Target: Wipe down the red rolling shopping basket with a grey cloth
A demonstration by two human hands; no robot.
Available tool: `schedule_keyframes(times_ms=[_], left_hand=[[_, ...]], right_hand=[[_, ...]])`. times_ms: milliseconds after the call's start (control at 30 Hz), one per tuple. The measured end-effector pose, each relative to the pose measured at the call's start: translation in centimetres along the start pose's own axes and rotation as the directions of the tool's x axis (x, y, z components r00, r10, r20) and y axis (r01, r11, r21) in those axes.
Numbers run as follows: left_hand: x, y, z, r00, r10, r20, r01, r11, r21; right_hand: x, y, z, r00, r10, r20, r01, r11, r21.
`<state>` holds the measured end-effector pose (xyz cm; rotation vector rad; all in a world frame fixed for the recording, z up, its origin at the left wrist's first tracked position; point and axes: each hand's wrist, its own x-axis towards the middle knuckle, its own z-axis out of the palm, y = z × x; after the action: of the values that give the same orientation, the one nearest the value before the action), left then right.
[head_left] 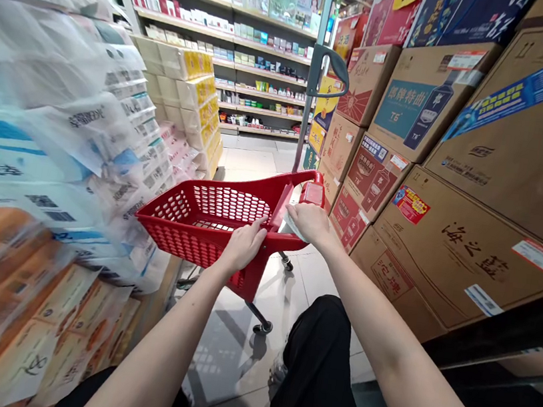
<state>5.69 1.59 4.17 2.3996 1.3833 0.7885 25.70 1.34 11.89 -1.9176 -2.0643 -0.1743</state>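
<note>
A red plastic shopping cart with a perforated basket stands before me, angled to the left on its wheels. My left hand is closed over the near side rim of the basket, with its fingers curled to the inside. On the handle end, my right hand presses a pale cloth or wipe against the red plastic. Most of that cloth is hidden under the palm and fingers. Just beyond the right hand is a glossy red block-shaped piece by the handle. The basket's floor is only partly visible.
Stacked cardboard cartons wall in the right side. Tall piles of plastic-wrapped packs crowd the left, close to the basket. A grey metal post with a handle rises behind the cart. Stocked shelves span the back beyond the tiled floor.
</note>
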Motion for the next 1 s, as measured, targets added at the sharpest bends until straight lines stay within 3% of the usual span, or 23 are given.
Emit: schedule_keyframes(times_ms=[100,200,267,400,500,633,800,867,1000], left_hand=[[-0.3,0.1,0.2,0.999,0.03,-0.029,-0.029,0.998,0.048],[-0.4,0.5,0.6,0.997,0.04,-0.069,-0.035,0.997,0.07],[-0.3,0.5,0.7,0.997,0.02,-0.076,-0.016,0.999,0.052],[0.1,-0.2,0.5,0.999,-0.029,-0.037,0.026,0.997,-0.07],[0.2,-1.0,-0.1,1.0,-0.008,-0.015,0.004,0.972,-0.236],[-0.1,-1.2,-0.8,1.0,-0.023,-0.006,0.019,0.908,-0.419],[-0.8,-0.4,-0.8,0.999,-0.008,-0.035,-0.007,0.904,-0.427],[-0.9,-0.3,-0.7,0.999,-0.005,-0.051,-0.016,0.91,-0.414],[-0.9,-0.7,-0.6,0.998,0.001,-0.056,-0.023,0.918,-0.396]], right_hand=[[-2.7,0.4,1.1,0.983,-0.065,-0.173,0.073,0.996,0.041],[-5.8,-0.2,2.7,0.924,-0.177,-0.34,0.198,0.98,0.026],[-7.0,-1.2,3.8,0.895,-0.192,-0.402,0.2,0.979,-0.023],[-7.3,-3.4,5.3,0.893,-0.279,-0.352,0.246,0.959,-0.139],[-7.0,-3.2,5.3,0.884,-0.363,-0.294,0.325,0.93,-0.17],[-7.0,0.3,4.5,0.823,-0.49,-0.287,0.483,0.87,-0.099],[-6.9,4.9,4.0,0.779,-0.5,-0.379,0.588,0.793,0.162],[-6.3,5.8,4.0,0.789,-0.471,-0.393,0.586,0.77,0.253],[-4.4,6.8,3.6,0.857,-0.375,-0.352,0.498,0.777,0.384]])
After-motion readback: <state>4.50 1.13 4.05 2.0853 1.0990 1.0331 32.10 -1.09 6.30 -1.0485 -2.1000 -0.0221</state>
